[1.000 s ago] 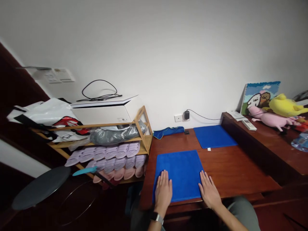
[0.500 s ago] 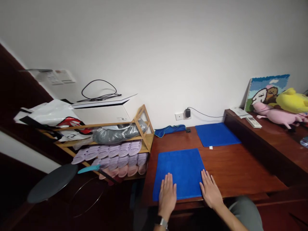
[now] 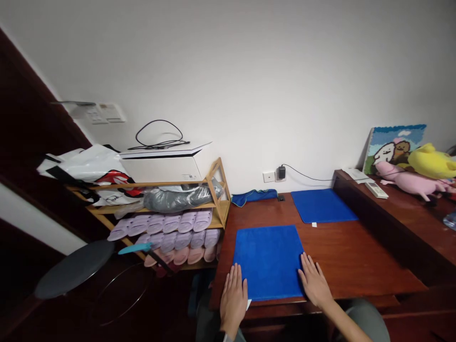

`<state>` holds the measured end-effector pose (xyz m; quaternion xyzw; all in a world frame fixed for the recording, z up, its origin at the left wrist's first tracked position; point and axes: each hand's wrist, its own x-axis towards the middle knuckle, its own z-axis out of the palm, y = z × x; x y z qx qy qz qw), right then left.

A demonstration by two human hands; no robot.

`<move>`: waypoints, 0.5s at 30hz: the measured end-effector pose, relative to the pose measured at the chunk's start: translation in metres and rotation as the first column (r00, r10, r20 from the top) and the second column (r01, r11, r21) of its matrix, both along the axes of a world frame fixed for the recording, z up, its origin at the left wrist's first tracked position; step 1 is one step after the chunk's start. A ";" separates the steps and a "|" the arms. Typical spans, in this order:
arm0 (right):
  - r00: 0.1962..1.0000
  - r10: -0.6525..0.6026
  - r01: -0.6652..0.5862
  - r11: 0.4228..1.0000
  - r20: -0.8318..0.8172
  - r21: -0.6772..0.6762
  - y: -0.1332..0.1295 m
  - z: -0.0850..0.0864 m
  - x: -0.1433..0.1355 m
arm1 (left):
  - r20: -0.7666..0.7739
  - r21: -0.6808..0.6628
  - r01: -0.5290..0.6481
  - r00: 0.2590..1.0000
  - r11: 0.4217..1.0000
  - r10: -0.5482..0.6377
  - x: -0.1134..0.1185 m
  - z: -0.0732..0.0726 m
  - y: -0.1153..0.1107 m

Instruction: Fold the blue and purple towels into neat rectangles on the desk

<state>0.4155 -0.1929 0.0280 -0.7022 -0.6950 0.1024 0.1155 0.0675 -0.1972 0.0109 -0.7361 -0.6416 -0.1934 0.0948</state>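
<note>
Resting flat | left hand [image 3: 233,298], right hand [image 3: 315,281] | nearer blue cloth [image 3: 271,261], opposite edges

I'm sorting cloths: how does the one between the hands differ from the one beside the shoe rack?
The near cloth lies flat; the rack-side cloth is bunched. The near cloth shows broad, the rack-side cloth narrow. The near cloth's edge looks plain blue, the rack-side cloth's greenish. Both are blue and lie on the table.
</note>
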 end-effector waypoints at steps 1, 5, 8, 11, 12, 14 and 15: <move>1.000 -0.004 0.003 1.000 0.004 0.005 0.008 0.004 0.001 | 0.003 -0.001 -0.002 1.000 1.000 0.002 0.000 0.000 0.000; 1.000 0.017 -0.017 1.000 0.024 0.005 0.059 0.023 0.002 | 0.017 -0.009 -0.002 1.000 1.000 0.002 -0.001 0.002 -0.002; 0.999 0.027 -0.025 0.999 0.040 -0.032 0.103 0.033 0.001 | 0.019 -0.003 0.001 1.000 1.000 -0.001 -0.001 0.004 -0.003; 0.998 0.029 -0.026 0.998 0.062 -0.057 0.135 0.035 0.000 | 0.009 0.008 -0.003 1.000 1.000 0.003 -0.002 0.002 -0.003; 0.997 0.029 -0.025 0.998 0.066 -0.063 0.142 0.033 -0.001 | 0.004 0.008 -0.004 1.000 1.000 0.004 -0.004 0.001 -0.004; 0.998 0.025 -0.021 0.998 0.065 -0.064 0.150 0.026 -0.001 | -0.008 0.001 -0.003 1.000 1.000 0.003 -0.007 -0.002 -0.005; 0.998 0.022 -0.019 0.998 0.060 -0.059 0.152 0.022 -0.001 | -0.013 -0.008 -0.003 1.000 1.000 0.003 -0.009 -0.003 -0.006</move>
